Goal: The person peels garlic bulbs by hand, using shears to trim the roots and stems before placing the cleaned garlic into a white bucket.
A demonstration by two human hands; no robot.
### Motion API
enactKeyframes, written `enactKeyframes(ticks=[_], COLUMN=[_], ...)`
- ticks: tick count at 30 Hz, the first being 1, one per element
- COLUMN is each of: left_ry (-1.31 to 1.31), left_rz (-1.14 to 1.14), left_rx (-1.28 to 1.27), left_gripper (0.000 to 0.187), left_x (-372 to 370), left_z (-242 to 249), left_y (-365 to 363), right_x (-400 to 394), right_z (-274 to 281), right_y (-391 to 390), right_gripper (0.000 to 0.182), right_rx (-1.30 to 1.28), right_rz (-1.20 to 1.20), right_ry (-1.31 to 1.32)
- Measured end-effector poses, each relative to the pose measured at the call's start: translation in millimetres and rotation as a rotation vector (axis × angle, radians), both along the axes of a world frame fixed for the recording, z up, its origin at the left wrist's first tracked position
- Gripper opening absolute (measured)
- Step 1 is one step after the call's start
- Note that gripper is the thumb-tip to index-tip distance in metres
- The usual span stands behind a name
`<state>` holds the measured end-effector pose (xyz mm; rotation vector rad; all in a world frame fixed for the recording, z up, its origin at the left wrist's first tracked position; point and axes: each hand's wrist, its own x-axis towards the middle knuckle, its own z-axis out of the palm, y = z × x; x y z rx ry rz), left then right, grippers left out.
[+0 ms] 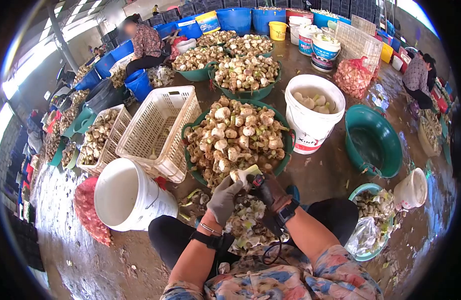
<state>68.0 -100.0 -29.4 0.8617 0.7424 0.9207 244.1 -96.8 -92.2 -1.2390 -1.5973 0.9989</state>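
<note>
My left hand (223, 201), in a pale grey glove, is closed around a garlic bulb (238, 175) with a short pale green stem. Close against it, my right hand (272, 192), in a dark glove, has its fingers curled at the stem end. A small dark item with red on it shows at those fingers, too small to name. Just beyond both hands stands a green tub (289, 150) heaped with garlic bulbs (238, 131). Below the hands, between my legs, lies a pile of garlic skins and trimmings (245, 225).
At left are a white bucket (119, 192), a cream plastic crate (163, 131) and a red net sack (90, 210). A white bucket with peeled bulbs (313, 107) and a green tub (373, 142) stand at right. Co-workers (145, 42) sit farther off.
</note>
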Motion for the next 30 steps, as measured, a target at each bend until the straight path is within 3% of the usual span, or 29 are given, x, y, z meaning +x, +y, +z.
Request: enactKeyframes(ticks=[1,2,4,5,6,8,9,11,12,14,15,18,19,20,22,24,25,26,28,29,30], left_ry=[0.239,0.239,0.130,0.131,0.136,0.854,0.888,0.755,0.710,0.115,0.164,-0.119,-0.118,-0.158,-0.194,-0.412,-0.393,-0.392,-0.185,-0.323,-0.095], left_rz=[0.003,0.001,0.214,0.215,0.215,0.484,0.522,0.437,0.414,0.109,0.043,0.009,0.010,-0.001,-0.051,-0.074,0.069,0.075,-0.049,0.001,0.115], left_rx=[0.073,0.071,0.020,0.029,0.027,0.203,0.413,0.627,0.719,-0.018,0.035,-0.108,-0.112,-0.060,0.074,-0.095,-0.258,-0.263,-0.008,-0.303,-0.078], left_gripper=[0.045,0.045,0.046,0.040,0.040,0.031,0.031,0.031,0.030,0.028,0.029,0.037,0.037,0.042,0.056,0.055,0.050,0.050,0.046,0.044,0.044], left_x=[-3.6,-4.1,-5.6,-8.9,-8.4,3.2,5.2,8.0,9.2,-4.9,-13.7,-19.2,-17.1,-12.6,-14.8,-17.6,-12.9,-16.7,-23.5,-28.7,-36.3], left_z=[0.0,-2.1,-10.4,-10.4,-12.3,3.3,-8.3,-31.4,-26.2,-10.3,-17.6,4.1,11.2,19.3,15.6,16.8,24.8,22.2,12.4,8.3,-19.7], left_y=[0.1,0.3,7.4,12.3,13.8,14.6,12.5,7.1,-0.9,-6.5,-4.1,-8.7,-6.1,-0.5,15.6,28.4,29.1,33.4,46.7,59.7,77.4], right_x=[-1.7,-4.5,-15.6,-18.5,-10.0,14.3,7.8,-12.0,-8.1,3.7,-17.3,-0.2,-10.8,-22.4,-44.1,-42.5,-42.4,-42.8,-35.1,-29.3,-25.2], right_z=[6.3,-9.1,-41.7,20.7,-10.3,-91.4,-77.8,-33.6,-41.2,-72.8,-89.3,11.9,13.1,1.9,-28.5,-61.8,-63.2,-65.1,-59.4,-55.3,-53.7], right_y=[-3.9,-0.9,11.4,-5.8,2.8,24.8,16.7,-9.7,-11.5,-7.7,5.5,-9.0,-14.8,-22.9,-36.2,-39.9,-40.9,-36.8,-21.0,-12.3,-3.6], right_gripper=[0.026,0.026,0.019,0.020,0.020,0.024,0.024,0.025,0.025,0.034,0.030,0.030,0.033,0.033,0.035,0.036,0.037,0.037,0.038,0.039,0.039], right_rx=[-0.066,-0.069,-0.205,-0.172,-0.175,-0.463,-0.460,0.028,0.020,0.167,-0.191,-0.230,-0.127,-0.137,-0.381,-0.254,-0.141,-0.146,-0.215,-0.251,-0.260], right_rz=[-0.008,-0.010,-0.205,-0.173,-0.172,0.123,0.122,-0.206,-0.210,-0.095,-0.159,-0.035,0.008,0.013,0.387,0.423,0.448,0.454,0.317,0.241,0.234], right_ry=[-0.067,-0.067,0.859,0.493,0.498,0.820,0.820,-0.239,-0.239,-0.233,-0.206,-0.373,-0.529,-0.526,-0.643,-0.527,-0.411,-0.408,-0.544,-0.615,-0.622])
